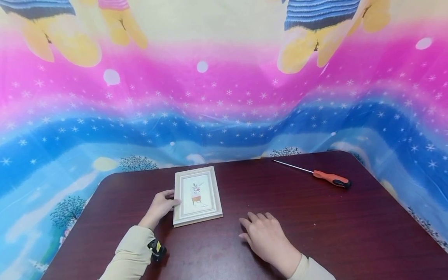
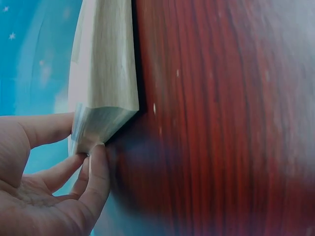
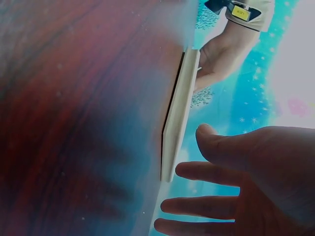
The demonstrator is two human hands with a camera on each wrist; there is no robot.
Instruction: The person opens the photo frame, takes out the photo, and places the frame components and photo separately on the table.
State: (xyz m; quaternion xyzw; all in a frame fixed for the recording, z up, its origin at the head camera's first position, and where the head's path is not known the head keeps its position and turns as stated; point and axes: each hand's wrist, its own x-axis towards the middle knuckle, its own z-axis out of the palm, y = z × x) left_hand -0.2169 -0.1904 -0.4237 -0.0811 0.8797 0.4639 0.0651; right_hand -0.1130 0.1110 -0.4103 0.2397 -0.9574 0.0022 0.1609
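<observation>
A cream picture frame [image 1: 216, 196] lies face up on the dark red-brown table, left of centre, and shows a potted plant print [image 1: 196, 192]. My left hand [image 1: 160, 206] grips its left edge, thumb on the front face and fingers at the side. In the left wrist view, the frame's pale edge [image 2: 112, 59] stands between the thumb and fingertips of that hand [image 2: 54, 182]. My right hand [image 1: 268, 238] is palm down with spread fingers, to the right of the frame and apart from it. In the right wrist view, this hand [image 3: 236, 182] holds nothing.
A screwdriver [image 1: 325, 177] with an orange and black handle lies at the table's back right, its shaft pointing left. Behind the table [image 1: 350, 233] hangs a colourful printed cloth [image 1: 224, 89]. A black device [image 1: 157, 249] is strapped to the left wrist.
</observation>
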